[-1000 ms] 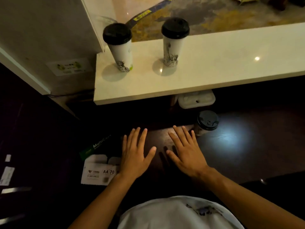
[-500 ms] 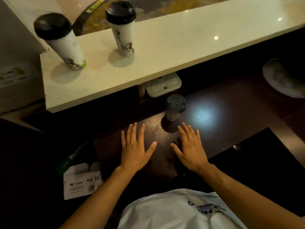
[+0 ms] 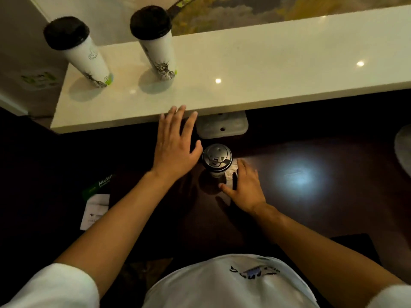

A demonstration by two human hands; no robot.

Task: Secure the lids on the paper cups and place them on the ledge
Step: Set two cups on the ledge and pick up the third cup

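Two tall white paper cups with black lids stand on the white ledge (image 3: 255, 70): one at its left end (image 3: 77, 52), one a little to the right (image 3: 155, 45). A short cup with a dark lid (image 3: 217, 157) stands on the dark wooden table below the ledge. My left hand (image 3: 175, 143) is raised with fingers spread, just left of the short cup, its fingertips near the ledge's front edge. My right hand (image 3: 243, 187) lies flat on the table, just right of and in front of the short cup, fingers straight. Neither hand holds anything.
A white plastic box (image 3: 222, 127) sits under the ledge behind the short cup. A pack of A4 paper (image 3: 95, 203) lies low at the left. A pale round object (image 3: 403, 150) shows at the right edge. A bright light spot falls on the table at right.
My left hand has lifted off the table and moved forward to beside the short cup. My right hand has slid forward next to the cup. The view has moved closer.
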